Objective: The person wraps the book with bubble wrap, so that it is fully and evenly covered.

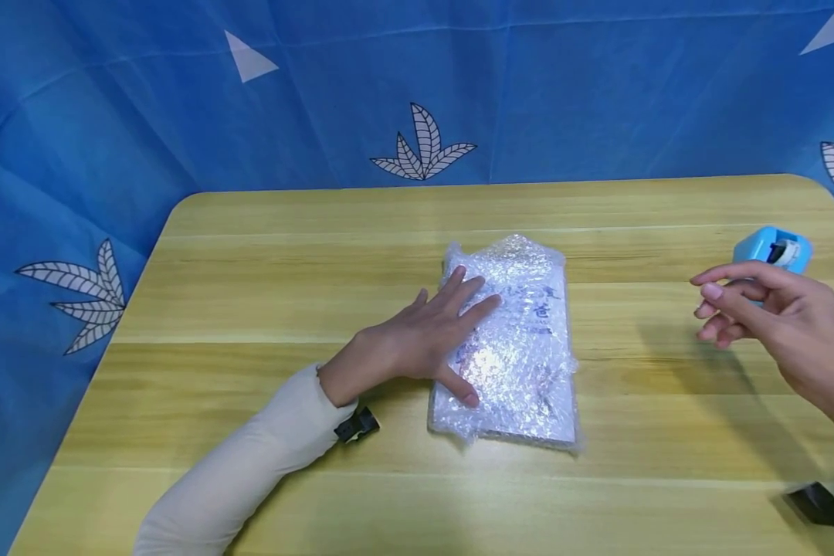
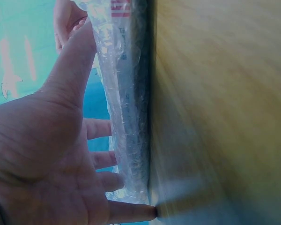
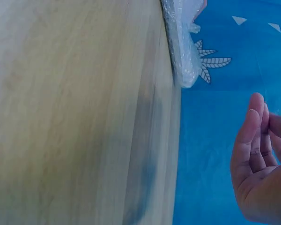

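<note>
A flat rectangular package in clear bubble wrap lies on the table, with dark print faintly visible through the film. My left hand rests on its left part, fingers straight and spread, thumb toward the near side. In the left wrist view the fingers reach along the wrapped edge. My right hand hovers to the right of the package, above the table. Its fingers are loosely bent, with thumb and index tips close together and no object showing between them. Behind it is a blue tape dispenser, partly hidden by the hand.
The wooden table has rounded far corners. A blue cloth with leaf and triangle prints hangs behind it and along the left. Black wrist mounts show at the left cuff and at the lower right.
</note>
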`<state>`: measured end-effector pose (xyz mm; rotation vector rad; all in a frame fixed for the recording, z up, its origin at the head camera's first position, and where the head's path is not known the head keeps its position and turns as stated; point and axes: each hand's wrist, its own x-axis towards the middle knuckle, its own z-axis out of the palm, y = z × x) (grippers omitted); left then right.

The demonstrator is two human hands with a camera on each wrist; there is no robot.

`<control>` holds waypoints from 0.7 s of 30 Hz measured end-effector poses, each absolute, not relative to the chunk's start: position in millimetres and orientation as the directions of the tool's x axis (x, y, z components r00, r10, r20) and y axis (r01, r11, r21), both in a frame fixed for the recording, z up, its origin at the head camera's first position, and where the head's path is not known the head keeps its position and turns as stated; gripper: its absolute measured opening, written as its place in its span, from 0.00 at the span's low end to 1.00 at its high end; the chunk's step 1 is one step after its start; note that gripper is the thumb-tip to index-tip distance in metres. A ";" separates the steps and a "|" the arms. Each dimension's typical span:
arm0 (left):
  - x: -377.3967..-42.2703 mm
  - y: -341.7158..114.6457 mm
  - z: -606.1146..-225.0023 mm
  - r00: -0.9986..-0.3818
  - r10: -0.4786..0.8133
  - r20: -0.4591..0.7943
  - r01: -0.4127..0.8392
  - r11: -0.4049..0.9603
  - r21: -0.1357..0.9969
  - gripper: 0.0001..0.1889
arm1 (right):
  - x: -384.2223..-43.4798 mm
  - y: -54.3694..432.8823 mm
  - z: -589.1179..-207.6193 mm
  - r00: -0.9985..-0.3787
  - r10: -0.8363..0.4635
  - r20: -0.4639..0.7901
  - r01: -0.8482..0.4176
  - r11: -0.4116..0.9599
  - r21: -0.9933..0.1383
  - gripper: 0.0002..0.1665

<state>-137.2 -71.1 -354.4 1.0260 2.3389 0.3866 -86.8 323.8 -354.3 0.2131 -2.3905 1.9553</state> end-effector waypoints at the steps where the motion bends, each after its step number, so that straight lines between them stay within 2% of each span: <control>1: -137.3 -70.9 -354.4 -0.556 0.744 -0.371 0.585 0.667 0.461 0.69 | -86.3 322.0 -353.6 -0.990 -0.076 0.120 -0.134 0.226 -0.965 0.13; 7: -137.9 -70.2 -354.1 -0.552 0.748 -0.369 0.592 0.663 0.458 0.69 | -82.0 311.4 -346.4 -0.984 -0.169 0.064 -0.142 0.509 -0.849 0.11; 11: -138.3 -70.3 -353.9 -0.556 0.743 -0.372 0.590 0.669 0.453 0.69 | -81.7 300.8 -340.4 -0.965 -0.247 0.091 -0.208 0.503 -0.839 0.11; 17: -138.4 -70.0 -353.8 -0.559 0.742 -0.370 0.587 0.670 0.455 0.69 | -82.2 279.8 -336.2 -0.981 -0.177 0.083 -0.173 0.589 -0.789 0.10; 21: -137.9 -70.3 -353.4 -0.555 0.746 -0.367 0.588 0.664 0.461 0.69 | -86.0 264.3 -333.9 -0.981 -0.183 0.058 -0.161 0.616 -0.771 0.11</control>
